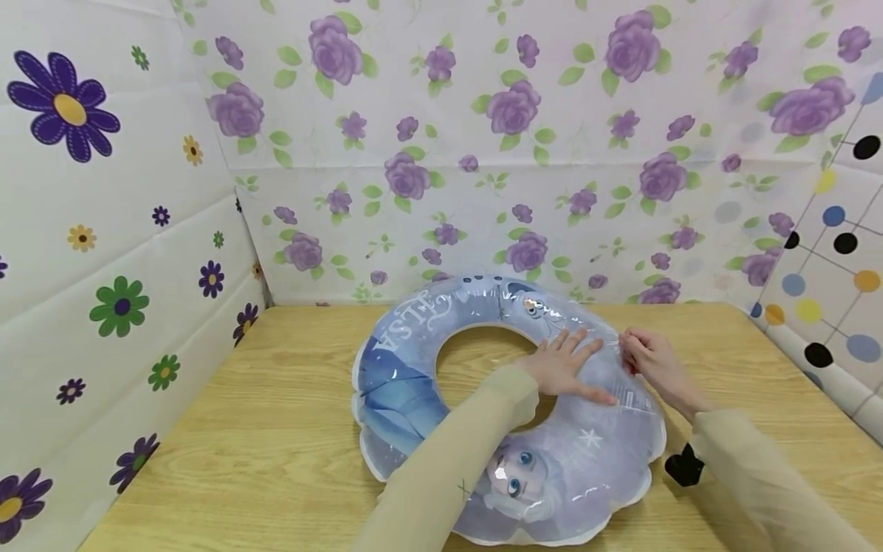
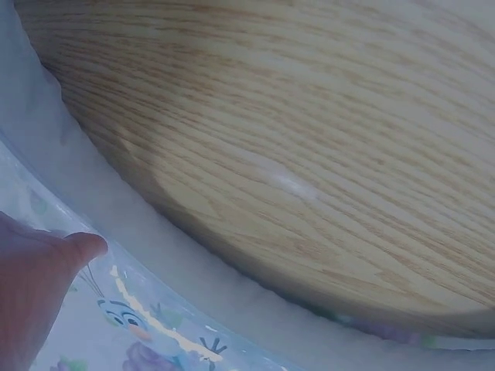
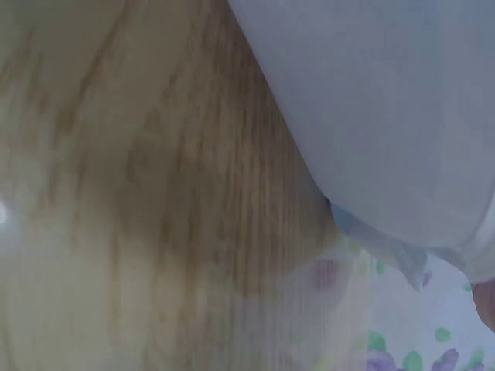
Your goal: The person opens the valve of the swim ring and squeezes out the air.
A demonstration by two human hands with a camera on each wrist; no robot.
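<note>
An inflated swim ring lies on the wooden table, printed in blue and lilac with a cartoon figure and the letters ELSA. My left hand rests with spread fingers on the ring's right side, its forearm crossing over the hole. In the left wrist view, part of that hand shows against the clear printed vinyl. At the outer right edge, the curled fingers of my right hand pinch the ring's rim; the exact spot between them is hidden. The right wrist view shows the ring's pale underside and a fingertip.
The wood-grain table extends around the ring. A flowered cloth wall stands behind it, with a daisy-print wall on the left and a dotted one on the right. A small black object shows beside my right sleeve.
</note>
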